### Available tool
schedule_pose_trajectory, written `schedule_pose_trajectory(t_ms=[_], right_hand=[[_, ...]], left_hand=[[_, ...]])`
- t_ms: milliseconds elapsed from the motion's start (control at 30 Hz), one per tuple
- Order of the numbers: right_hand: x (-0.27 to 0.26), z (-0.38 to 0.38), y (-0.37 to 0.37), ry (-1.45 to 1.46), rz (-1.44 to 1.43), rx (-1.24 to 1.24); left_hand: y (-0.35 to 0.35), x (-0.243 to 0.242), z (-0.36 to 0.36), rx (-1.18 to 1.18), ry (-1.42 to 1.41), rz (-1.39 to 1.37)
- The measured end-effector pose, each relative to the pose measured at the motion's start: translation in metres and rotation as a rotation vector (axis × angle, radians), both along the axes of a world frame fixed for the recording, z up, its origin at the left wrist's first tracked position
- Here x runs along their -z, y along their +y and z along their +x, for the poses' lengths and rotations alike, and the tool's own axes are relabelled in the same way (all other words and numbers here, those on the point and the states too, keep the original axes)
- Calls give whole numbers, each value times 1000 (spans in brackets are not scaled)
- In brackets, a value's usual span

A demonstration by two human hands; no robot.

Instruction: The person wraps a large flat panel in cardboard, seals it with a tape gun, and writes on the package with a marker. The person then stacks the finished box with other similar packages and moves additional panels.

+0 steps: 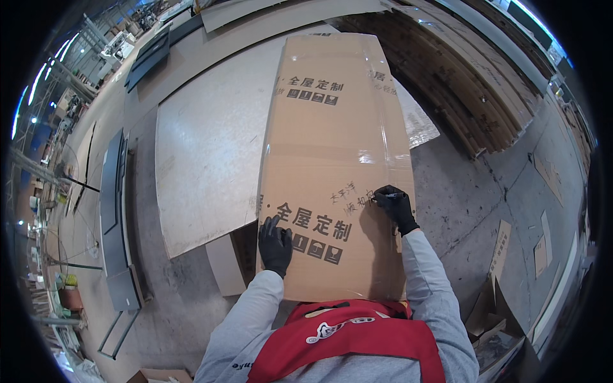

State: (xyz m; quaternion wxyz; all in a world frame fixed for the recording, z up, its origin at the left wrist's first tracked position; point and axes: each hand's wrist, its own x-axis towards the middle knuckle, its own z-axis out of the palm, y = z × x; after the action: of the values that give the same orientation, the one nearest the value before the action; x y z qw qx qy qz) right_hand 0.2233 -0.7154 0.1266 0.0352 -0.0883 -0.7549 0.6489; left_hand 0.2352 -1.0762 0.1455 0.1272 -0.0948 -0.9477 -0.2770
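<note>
A long, flat cardboard package (330,134) with clear tape and printed marks lies before me on a large pale board (210,143). My right hand (396,207), in a black glove, grips a dark marker pen (393,195) near the package's right edge. Handwriting in dark ink stands on the cardboard just left of that hand. Gloved in black too, my left hand (276,245) rests on the package near its left edge, beside the printed symbols, with its fingers somewhat apart and nothing in it.
Long cardboard packages (450,81) are stacked at the upper right. Dark panels lie on a wheeled cart (117,215) at the left. Cardboard scraps (500,246) lie on the floor at the right, above an open carton (498,340) at the lower right.
</note>
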Motion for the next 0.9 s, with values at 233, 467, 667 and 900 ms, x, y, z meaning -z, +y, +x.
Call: schedule_pose_trajectory(t_ms=[233,467,667,900], right_hand=[[-86,15,-56,274,-313,83],[-213,102,-135,359,-702,-1162],[-230,121,-147,371,-822,-1325],[-229,124,-143,294,-827,-1145]], left_hand=[[-8,4,2,-11,-28,68],[-13,19,1,52,66,31],[-15,26,2,52,58,49],[-14,23,3,46,62,54]])
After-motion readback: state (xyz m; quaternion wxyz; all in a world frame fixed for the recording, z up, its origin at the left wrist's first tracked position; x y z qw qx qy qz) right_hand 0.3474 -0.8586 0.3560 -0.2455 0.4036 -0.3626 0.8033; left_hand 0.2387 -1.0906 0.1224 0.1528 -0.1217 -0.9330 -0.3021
